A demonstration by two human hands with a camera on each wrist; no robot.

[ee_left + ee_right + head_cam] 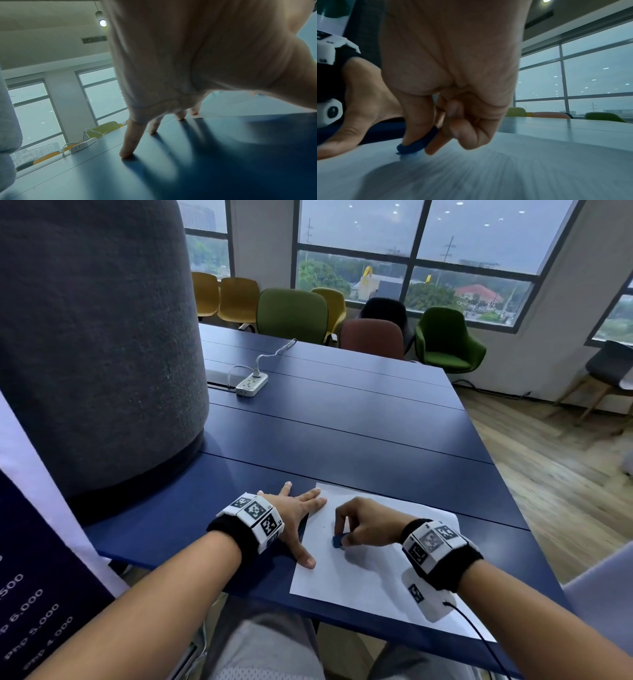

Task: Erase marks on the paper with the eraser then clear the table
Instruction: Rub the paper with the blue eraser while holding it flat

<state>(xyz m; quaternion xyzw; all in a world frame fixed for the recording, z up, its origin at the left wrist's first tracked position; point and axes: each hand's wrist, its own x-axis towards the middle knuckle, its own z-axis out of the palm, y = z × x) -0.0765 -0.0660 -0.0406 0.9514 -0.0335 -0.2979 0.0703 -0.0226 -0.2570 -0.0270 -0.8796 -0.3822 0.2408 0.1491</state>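
A white sheet of paper (370,573) lies on the blue table (342,433) near its front edge. My right hand (363,525) pinches a small dark blue eraser (337,541) between thumb and fingers, its lower end touching the paper. In the right wrist view the eraser (418,143) meets the paper (488,169), which is motion-blurred. My left hand (294,511) lies flat with fingers spread; thumb and two fingertips press the paper's left edge. In the left wrist view the left hand's fingers (130,142) stand on the table (188,162) and on the paper's corner (231,106).
A big grey felt-covered column (96,344) stands on the table's left side. Farther back lies a white power strip (251,383) with a plugged cable. Several coloured chairs (291,311) line the far edge below windows. A banner (30,594) hangs at my left.
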